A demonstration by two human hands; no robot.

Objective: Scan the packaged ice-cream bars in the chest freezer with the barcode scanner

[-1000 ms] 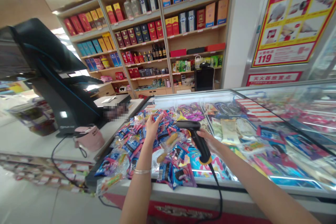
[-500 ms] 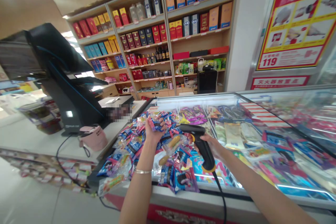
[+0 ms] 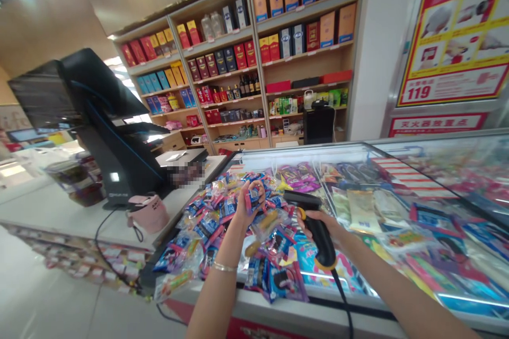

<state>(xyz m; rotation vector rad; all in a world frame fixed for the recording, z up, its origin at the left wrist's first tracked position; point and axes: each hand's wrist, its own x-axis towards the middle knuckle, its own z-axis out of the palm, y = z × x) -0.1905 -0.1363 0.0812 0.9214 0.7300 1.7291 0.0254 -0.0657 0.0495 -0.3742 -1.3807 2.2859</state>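
My left hand [image 3: 247, 202], with a silver bangle on its wrist, has its fingers curled round a small blue and pink packet [image 3: 250, 201]. That hand is over a heap of similar wrapped packets [image 3: 209, 222] on the glass top. In my right hand [image 3: 318, 225] is a black and yellow barcode scanner [image 3: 326, 246], gripped by its handle, its head pointing left towards my left hand. The scanner's cable hangs down over the front edge. A few yellowish wrapped pieces [image 3: 267, 221] lie between my hands.
A glass-topped freezer [image 3: 397, 143] holding bagged goods extends to the right. On the left counter [image 3: 71, 222] stand a black screen terminal [image 3: 107, 132], a pink cup [image 3: 149, 213] and stacked tubs [image 3: 79, 183]. Shelves of boxes [image 3: 254, 63] fill the back wall.
The camera view has shifted, moving the scene slightly right in the picture. My left hand has turned a little with the packet. My right hand still holds the scanner.
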